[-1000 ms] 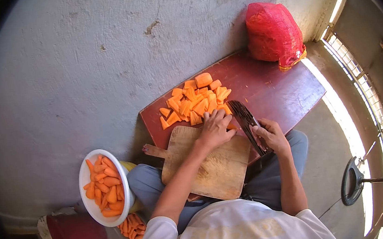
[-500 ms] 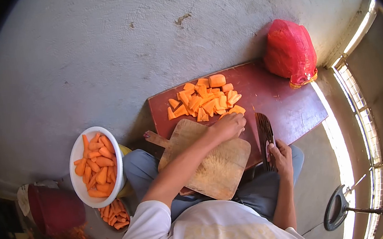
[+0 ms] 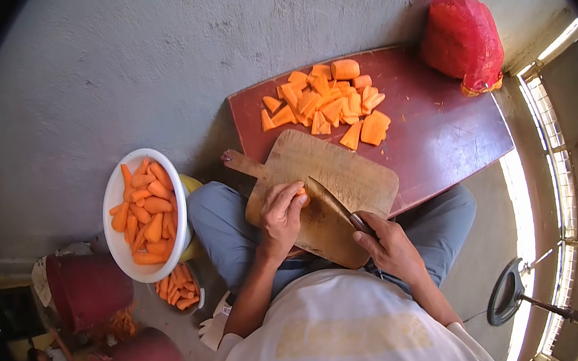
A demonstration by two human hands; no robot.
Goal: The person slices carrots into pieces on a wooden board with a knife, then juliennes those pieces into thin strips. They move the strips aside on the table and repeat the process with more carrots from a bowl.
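Left hand [image 3: 282, 213] back from pile [image 3: 323, 103], clasping carrot piece [image 3: 301, 193] near board [image 3: 347, 167] edge, right hand [image 3: 387, 244] gripping knife [image 3: 331, 198]

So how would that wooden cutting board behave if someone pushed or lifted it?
The cutting board looks thick and stiff, so it probably won't flex. It overhangs the near edge of the red table above the lap, so it may tip if the left hand, holding a carrot piece on it, lifts. The right hand grips a knife.
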